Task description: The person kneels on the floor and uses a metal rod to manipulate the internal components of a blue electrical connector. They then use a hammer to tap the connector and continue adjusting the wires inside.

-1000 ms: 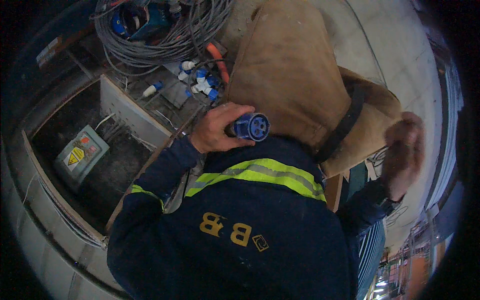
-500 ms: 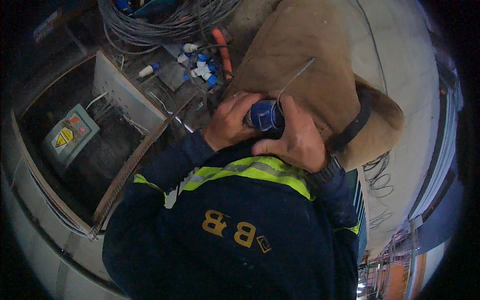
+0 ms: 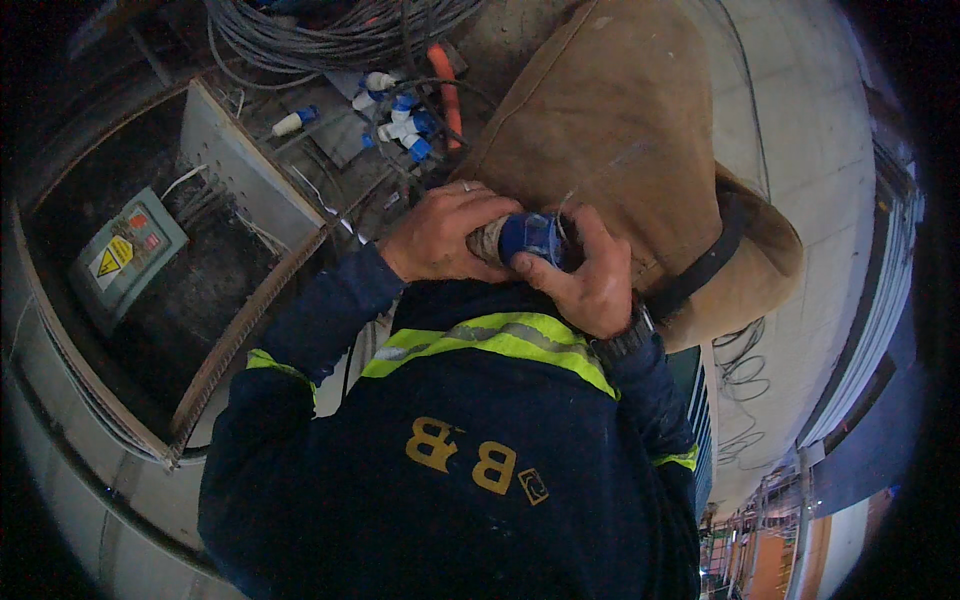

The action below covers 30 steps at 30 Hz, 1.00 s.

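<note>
Close in front of my chest I hold an industrial plug (image 3: pixel 530 238) with a blue end and a pale ribbed body. My left hand (image 3: pixel 445 232) wraps round the pale body, fingers over the top. On the blue end, the thumb and fingers of my right hand (image 3: pixel 595 275) close from the other side. A thin pale rod (image 3: pixel 622 157), blurred, sticks out past my right fingers over the brown trouser leg (image 3: pixel 590 110); its kind is unclear. The palms hide part of the plug.
Several blue and white plugs (image 3: pixel 405 125) lie beyond my left hand, near an orange tube (image 3: pixel 445 95) and a coil of dark cable (image 3: pixel 330 45). An open wooden box (image 3: pixel 250 175) at the left holds a grey electrical enclosure (image 3: pixel 130 255). Thin cables (image 3: pixel 742 365) hang at the right.
The plug has turned a little, and more of its pale body shows. My right thumb has moved onto its blue end. The thin rod is now blurred.
</note>
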Tool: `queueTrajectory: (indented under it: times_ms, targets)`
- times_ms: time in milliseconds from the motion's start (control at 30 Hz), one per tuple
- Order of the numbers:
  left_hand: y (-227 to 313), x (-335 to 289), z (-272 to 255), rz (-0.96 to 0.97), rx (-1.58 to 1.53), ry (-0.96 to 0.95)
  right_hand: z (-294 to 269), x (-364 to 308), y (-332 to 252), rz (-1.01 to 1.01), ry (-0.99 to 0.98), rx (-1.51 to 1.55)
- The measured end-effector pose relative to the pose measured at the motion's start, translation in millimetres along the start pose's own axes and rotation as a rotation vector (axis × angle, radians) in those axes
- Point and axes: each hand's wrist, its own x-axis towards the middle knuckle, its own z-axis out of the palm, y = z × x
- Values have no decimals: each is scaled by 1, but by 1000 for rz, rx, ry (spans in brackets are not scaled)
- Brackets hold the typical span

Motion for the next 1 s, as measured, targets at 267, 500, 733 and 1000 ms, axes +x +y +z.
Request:
queueTrajectory:
  times_ms: [267, 500, 733, 1000]
  targets:
    - [-41, -47, -2, -171, -21, 449, -40, 27, -33, 78, 14, -151]
    - [-61, -28, -65, -283, -634, 871, -75, -13, -26, -121, 519, -288]
    - [-56, -29, -86, -279, -651, 880, -135, -50, -19, 118, 37, 849]
    - [-81, -21, -67, -310, -572, 818, -171, -71, 75, 327, -28, 565]
